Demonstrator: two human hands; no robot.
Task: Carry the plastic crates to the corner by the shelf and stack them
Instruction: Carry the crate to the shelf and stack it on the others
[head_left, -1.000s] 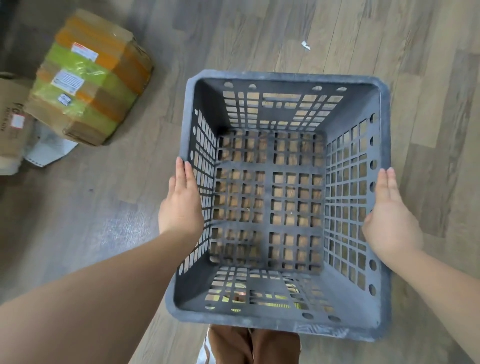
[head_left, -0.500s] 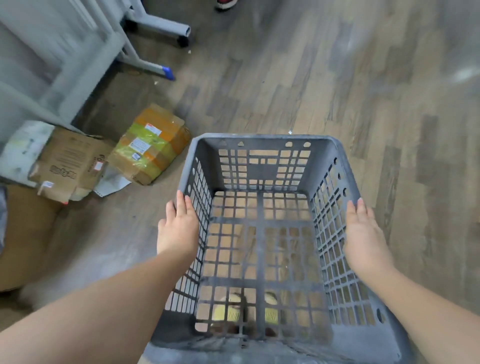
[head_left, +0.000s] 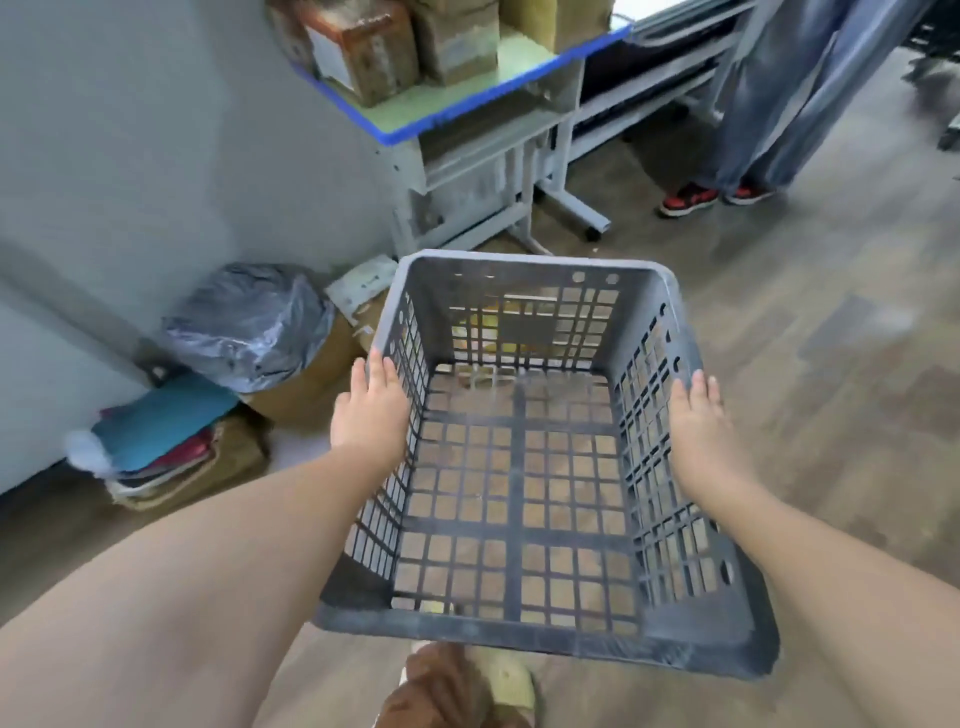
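A grey plastic crate (head_left: 524, 273) with lattice walls and floor hangs above the wooden floor in front of me, empty. My left hand (head_left: 370, 410) presses flat on the outside of its left wall. My right hand (head_left: 701, 421) presses on the outside of its right wall. Both hands carry the crate between them. No other crate is in view.
A blue-edged metal shelf table (head_left: 467, 104) with cardboard boxes stands against the grey wall ahead. At the left lie a grey bag (head_left: 249, 322), brown cartons and folded cloth (head_left: 156, 431). A person's legs with red shoes (head_left: 711, 195) stand at the upper right.
My view has swung up and forward: the shelf table, wall and a person's legs came into sight. The crate stays held between both hands and has moved towards the wall.
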